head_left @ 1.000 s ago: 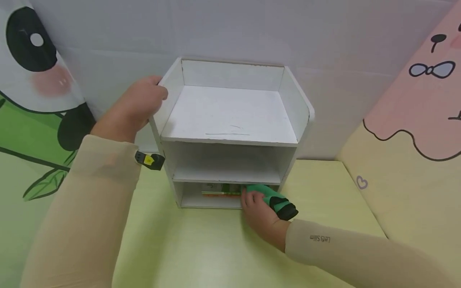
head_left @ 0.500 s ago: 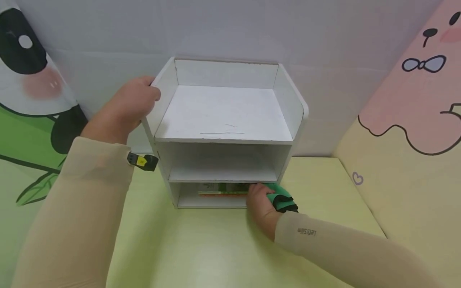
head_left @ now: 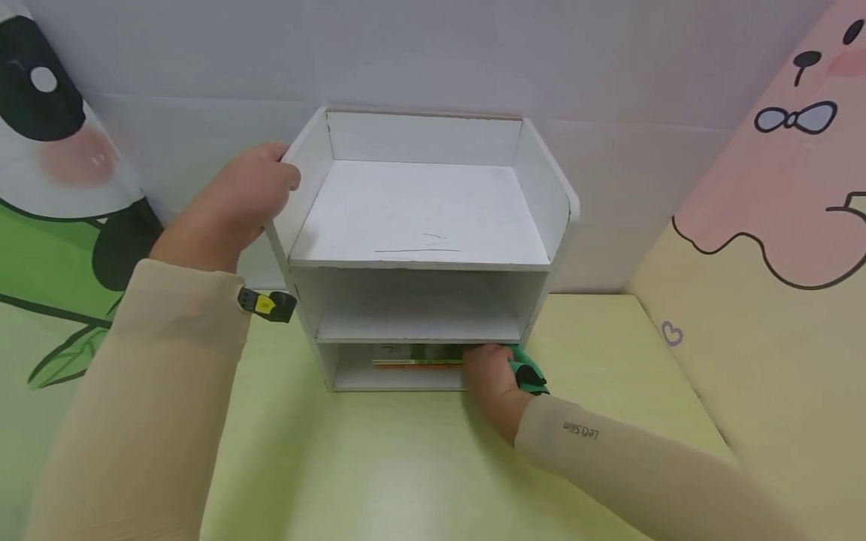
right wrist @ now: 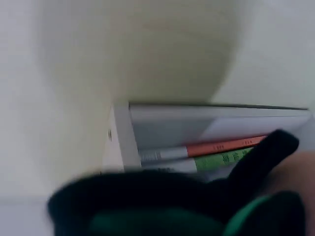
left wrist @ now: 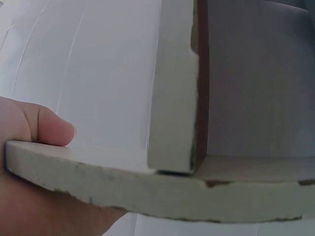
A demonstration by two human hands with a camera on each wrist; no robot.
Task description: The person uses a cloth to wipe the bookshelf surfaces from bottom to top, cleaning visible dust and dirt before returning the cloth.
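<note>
A small white shelf unit with an upper tray and two compartments below stands on the table. My left hand grips its left side panel near the top, the thumb on the inner face and the palm below the edge in the left wrist view. At the right of the bottom compartment, my right hand holds a soft green and black fabric item, its fingers hidden inside. Beside them lie stacked books, with orange and green spines in the right wrist view.
The pale yellow-green table extends in front and to both sides. A light grey wall rises behind the shelf unit. Cartoon-printed panels flank the right side. A black device with a yellow label sits at my left cuff.
My right hand has gone deeper into the bottom compartment with the fabric item, and less of the item shows outside. My left hand keeps its hold; the head view has shifted slightly.
</note>
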